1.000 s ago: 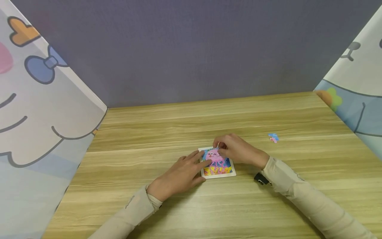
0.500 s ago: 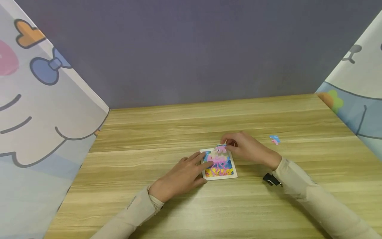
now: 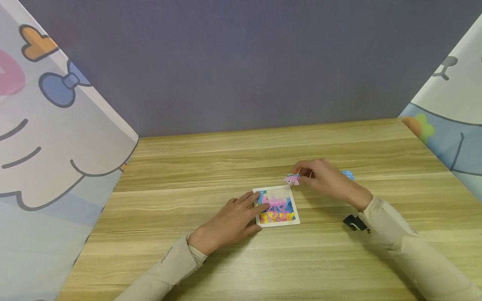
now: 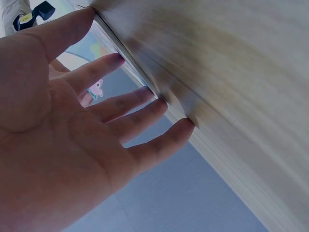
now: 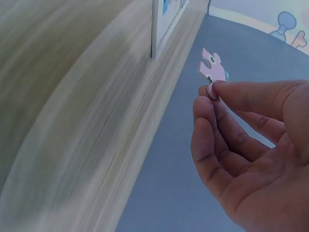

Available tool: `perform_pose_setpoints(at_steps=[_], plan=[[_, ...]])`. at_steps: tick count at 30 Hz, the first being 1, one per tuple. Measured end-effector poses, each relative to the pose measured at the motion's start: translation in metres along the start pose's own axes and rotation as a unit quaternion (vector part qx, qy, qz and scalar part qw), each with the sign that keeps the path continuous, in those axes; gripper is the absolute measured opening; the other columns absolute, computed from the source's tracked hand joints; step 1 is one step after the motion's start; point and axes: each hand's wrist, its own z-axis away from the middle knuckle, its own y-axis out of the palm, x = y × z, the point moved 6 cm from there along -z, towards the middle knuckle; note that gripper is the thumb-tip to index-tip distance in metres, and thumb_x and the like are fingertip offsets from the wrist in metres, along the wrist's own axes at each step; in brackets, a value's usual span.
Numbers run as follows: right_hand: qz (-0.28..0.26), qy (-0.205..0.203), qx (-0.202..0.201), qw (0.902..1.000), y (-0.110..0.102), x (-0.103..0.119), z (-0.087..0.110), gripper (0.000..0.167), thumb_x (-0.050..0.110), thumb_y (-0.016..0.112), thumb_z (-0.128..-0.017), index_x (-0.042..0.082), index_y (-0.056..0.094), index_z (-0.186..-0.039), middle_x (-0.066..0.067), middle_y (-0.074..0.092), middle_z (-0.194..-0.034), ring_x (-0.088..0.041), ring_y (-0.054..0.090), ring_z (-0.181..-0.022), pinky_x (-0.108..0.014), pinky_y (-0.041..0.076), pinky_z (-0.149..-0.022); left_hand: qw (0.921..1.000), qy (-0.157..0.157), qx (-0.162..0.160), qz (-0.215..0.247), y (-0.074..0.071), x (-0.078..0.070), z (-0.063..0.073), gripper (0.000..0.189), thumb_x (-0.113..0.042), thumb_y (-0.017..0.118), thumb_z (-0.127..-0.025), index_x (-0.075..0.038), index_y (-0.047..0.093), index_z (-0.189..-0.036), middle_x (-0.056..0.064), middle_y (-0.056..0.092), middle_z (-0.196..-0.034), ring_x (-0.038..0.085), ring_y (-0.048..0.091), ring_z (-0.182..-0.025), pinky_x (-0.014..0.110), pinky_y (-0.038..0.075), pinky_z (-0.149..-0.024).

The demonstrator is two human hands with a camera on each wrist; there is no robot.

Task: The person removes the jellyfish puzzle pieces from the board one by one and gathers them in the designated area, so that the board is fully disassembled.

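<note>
A white-framed jigsaw puzzle (image 3: 278, 216) lies flat on the table, showing a pink jellyfish over yellow coral. A bare beige gap runs along the upper part of its picture. My left hand (image 3: 229, 221) rests on the puzzle's left side, fingers spread and straight, as the left wrist view also shows. Up and right of the frame, my right hand (image 3: 327, 179) pinches a pink puzzle piece (image 5: 215, 70) with printed eyes between thumb and fingertips. That piece is held off the table, apart from the frame.
Another puzzle piece (image 3: 348, 174), blue in its visible part, lies on the wooden table (image 3: 196, 167) behind the right hand, partly hidden. A black device (image 3: 355, 223) sits at the right wrist. A grey panel (image 3: 263, 62) stands along the table's back edge.
My right hand has lifted the pink eyed piece out of the puzzle's top and carried it up and right, exposing the beige backing. My left hand has stayed on the frame.
</note>
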Motion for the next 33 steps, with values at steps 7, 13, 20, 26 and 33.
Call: perform_pose_setpoints(at_steps=[7, 13, 20, 26, 33], plan=[[0.008, 0.004, -0.019, 0.9998, -0.014, -0.007, 0.006, 0.016, -0.002, 0.069, -0.089, 0.009, 0.073, -0.100, 0.001, 0.070, -0.081, -0.010, 0.062, -0.075, -0.026, 0.052, -0.066, 1.0000, 0.002, -0.005, 0.008, -0.001, 0.000, 0.002, 0.058, -0.045, 0.059, -0.098, -0.019, 0.047, -0.150, 0.017, 0.036, -0.157, 0.036, 0.036, -0.143, 0.053, 0.047, -0.101], [0.010, 0.018, -0.022, 0.9995, -0.022, -0.015, 0.011, 0.016, -0.002, 0.070, -0.089, 0.008, 0.073, -0.101, -0.001, 0.071, -0.083, -0.011, 0.063, -0.076, -0.026, 0.052, -0.067, 0.9999, 0.007, -0.011, 0.007, -0.002, -0.001, 0.003, 0.058, -0.044, 0.059, -0.098, -0.019, 0.048, -0.149, 0.017, 0.036, -0.156, 0.036, 0.036, -0.143, 0.053, 0.047, -0.101], [0.017, 0.027, -0.034, 0.9989, -0.030, -0.026, 0.014, 0.016, -0.005, 0.069, -0.088, 0.006, 0.072, -0.100, -0.002, 0.070, -0.081, -0.013, 0.063, -0.075, -0.027, 0.053, -0.067, 0.9999, 0.005, -0.010, 0.011, -0.001, 0.000, 0.003, 0.058, -0.044, 0.059, -0.099, -0.019, 0.048, -0.149, 0.016, 0.036, -0.157, 0.036, 0.036, -0.143, 0.053, 0.046, -0.101], [0.026, 0.010, -0.053, 0.9982, -0.038, -0.036, 0.014, 0.017, -0.009, 0.069, -0.086, 0.005, 0.072, -0.096, -0.003, 0.071, -0.079, -0.013, 0.064, -0.073, -0.027, 0.053, -0.065, 0.9999, 0.005, -0.011, 0.012, -0.001, 0.001, 0.002, 0.058, -0.044, 0.060, -0.098, -0.019, 0.049, -0.149, 0.017, 0.036, -0.156, 0.036, 0.037, -0.143, 0.054, 0.047, -0.100], [0.031, 0.028, -0.055, 0.9976, -0.045, -0.053, 0.018, 0.015, -0.006, 0.070, -0.087, 0.004, 0.073, -0.098, -0.003, 0.071, -0.080, -0.016, 0.065, -0.073, -0.028, 0.053, -0.066, 0.9997, 0.014, -0.018, 0.005, -0.001, 0.000, 0.001, 0.057, -0.044, 0.061, -0.098, -0.018, 0.050, -0.147, 0.018, 0.040, -0.154, 0.037, 0.039, -0.141, 0.053, 0.048, -0.098]])
